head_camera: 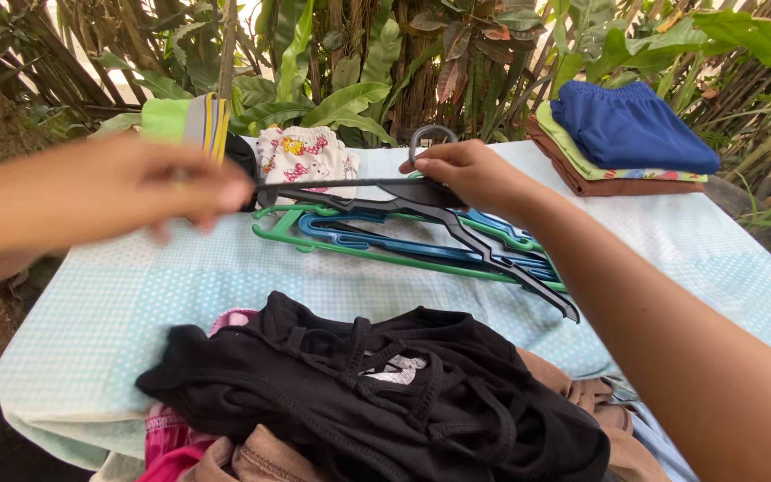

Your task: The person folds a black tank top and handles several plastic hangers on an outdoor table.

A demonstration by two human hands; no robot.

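My right hand (470, 174) grips a black plastic hanger (457, 228) near its grey hook, lifting it off a pile of green and blue hangers (377, 245) on the table. My left hand (136, 192), blurred, pinches the hanger's left end. In front of me lies a heap of clothes with a black strappy garment (377, 393) on top, pink and brown pieces under it.
A table covered with a pale blue checked cloth (118, 312). Folded clothes, blue on top (626, 129), sit at the back right. A white printed garment (305, 156) and a green and yellow item (185, 120) lie at the back left. Leafy plants stand behind.
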